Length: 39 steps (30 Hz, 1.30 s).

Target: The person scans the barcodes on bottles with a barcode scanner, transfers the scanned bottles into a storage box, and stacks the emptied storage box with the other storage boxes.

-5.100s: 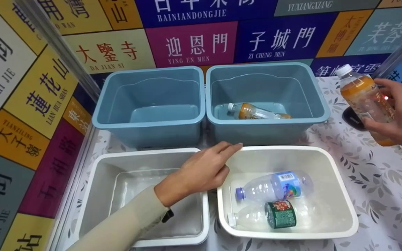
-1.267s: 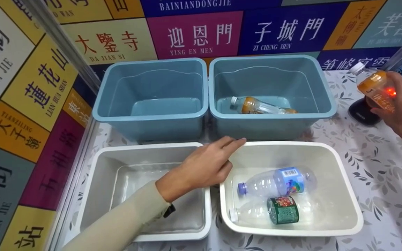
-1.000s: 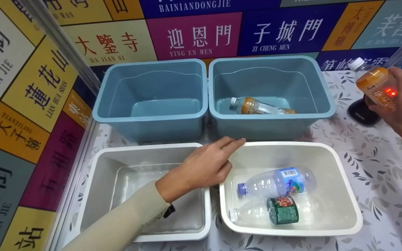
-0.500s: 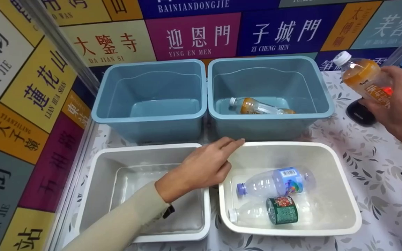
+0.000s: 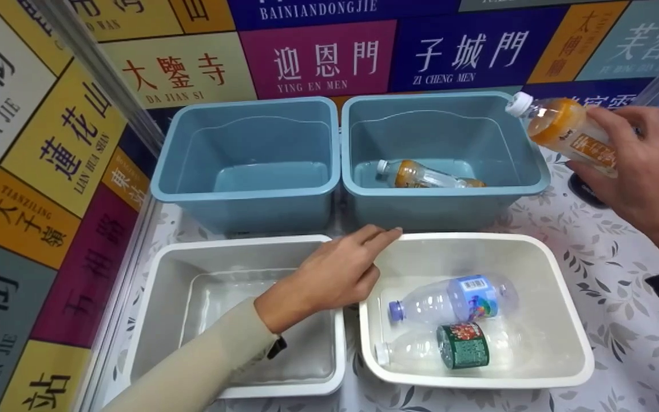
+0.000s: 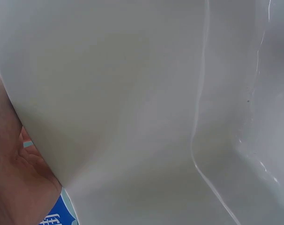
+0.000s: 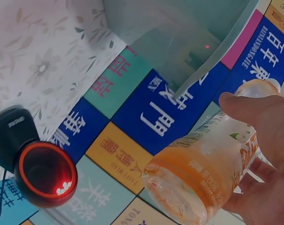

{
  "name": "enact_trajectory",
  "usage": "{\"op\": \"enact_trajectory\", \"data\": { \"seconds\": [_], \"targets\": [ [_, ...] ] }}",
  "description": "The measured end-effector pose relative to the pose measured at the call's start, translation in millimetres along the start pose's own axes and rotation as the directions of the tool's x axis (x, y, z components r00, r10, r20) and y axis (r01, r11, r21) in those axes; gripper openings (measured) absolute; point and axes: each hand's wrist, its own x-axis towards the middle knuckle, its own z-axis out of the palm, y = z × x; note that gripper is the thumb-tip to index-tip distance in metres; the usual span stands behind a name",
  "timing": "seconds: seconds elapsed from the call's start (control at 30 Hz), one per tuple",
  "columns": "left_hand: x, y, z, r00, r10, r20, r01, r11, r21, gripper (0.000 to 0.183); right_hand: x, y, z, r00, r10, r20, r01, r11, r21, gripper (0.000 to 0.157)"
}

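In the head view, my right hand (image 5: 644, 160) grips a clear plastic bottle (image 5: 564, 131) with a white cap and an orange label. The bottle tilts, cap toward the upper left, at the right rim of the right blue bin (image 5: 438, 191). A similar orange-labelled bottle (image 5: 421, 174) lies inside that bin. In the right wrist view, fingers and thumb wrap round the held bottle (image 7: 207, 164). My left hand (image 5: 335, 269) lies over the adjoining rims of the two white bins, fingers loosely bent, holding nothing that shows. The left wrist view has it (image 6: 20, 173) beside a pale bin wall.
A black barcode scanner (image 7: 46, 173) with a red-lit ring stands right of the bins. The right white bin (image 5: 578, 343) holds a blue-labelled bottle (image 5: 444, 300) and a green-labelled bottle (image 5: 461, 345). Beside them are the left white bin (image 5: 238, 309) and left blue bin (image 5: 243, 194).
My right hand has carried the bottle left, away from the scanner and toward the right blue bin. The red light no longer falls on it. My left hand stays put.
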Motion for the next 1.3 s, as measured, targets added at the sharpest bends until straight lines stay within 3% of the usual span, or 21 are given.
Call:
{"op": "enact_trajectory", "data": {
  "seconds": [0.6, 1.3],
  "targets": [
    [-0.1, -0.1, 0.2, 1.0, 0.009, -0.009, -0.01, 1.0, -0.017, 0.063, 14, -19, 1.9, 0.988, -0.156, 0.0, 0.156, 0.988, 0.006, 0.079],
    [0.3, 0.4, -0.8, 1.0, 0.007, -0.006, -0.007, 1.0, -0.009, 0.062, 37, -41, 10.5, 0.969, -0.244, 0.039, 0.242, 0.969, 0.051, 0.08]
  ]
}}
